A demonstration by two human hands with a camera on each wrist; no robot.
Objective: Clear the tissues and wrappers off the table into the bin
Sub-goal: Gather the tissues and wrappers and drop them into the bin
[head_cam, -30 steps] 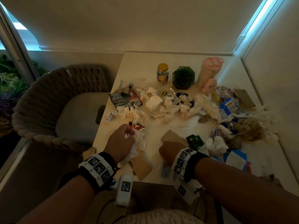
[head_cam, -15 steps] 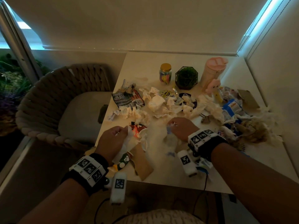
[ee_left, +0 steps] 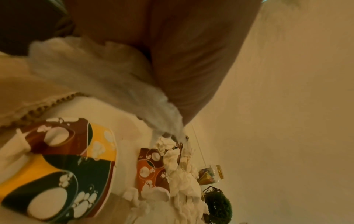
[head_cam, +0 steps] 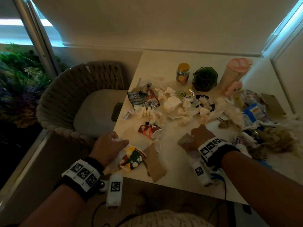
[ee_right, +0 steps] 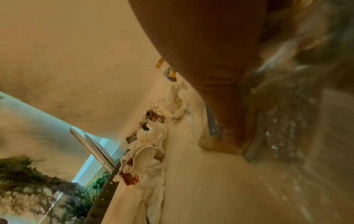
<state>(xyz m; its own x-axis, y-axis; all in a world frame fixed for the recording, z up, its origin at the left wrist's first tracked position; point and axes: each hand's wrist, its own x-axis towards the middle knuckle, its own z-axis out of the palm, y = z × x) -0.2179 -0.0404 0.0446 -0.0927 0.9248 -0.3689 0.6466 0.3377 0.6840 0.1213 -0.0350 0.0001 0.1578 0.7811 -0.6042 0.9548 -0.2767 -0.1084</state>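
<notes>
Crumpled tissues point(head_cam: 173, 110) and wrappers lie strewn across the white table point(head_cam: 178, 163). My left hand point(head_cam: 118, 142) at the near left edge grips a white tissue point(ee_left: 95, 72), bunched against a colourful crushed paper cup point(head_cam: 132, 159). Another torn orange cup piece point(head_cam: 149, 130) lies just beyond it. My right hand point(head_cam: 196, 132) sits mid-table with its fingers curled round a crinkled wrapper point(head_cam: 186, 140), which looks clear and shiny in the right wrist view point(ee_right: 287, 106). No bin is in view.
At the back stand a gold-lidded jar point(head_cam: 182, 73), a potted plant point(head_cam: 205, 78) and a pink tumbler point(head_cam: 234, 72). Blue packets and brown paper point(head_cam: 270, 105) pile up at the right. Torn brown card point(head_cam: 155, 164) lies near the front edge. A woven chair point(head_cam: 68, 102) stands left.
My right hand went from the front edge out to mid-table and now grips a crinkled wrapper. The left hand drew back toward the near left edge with its tissue.
</notes>
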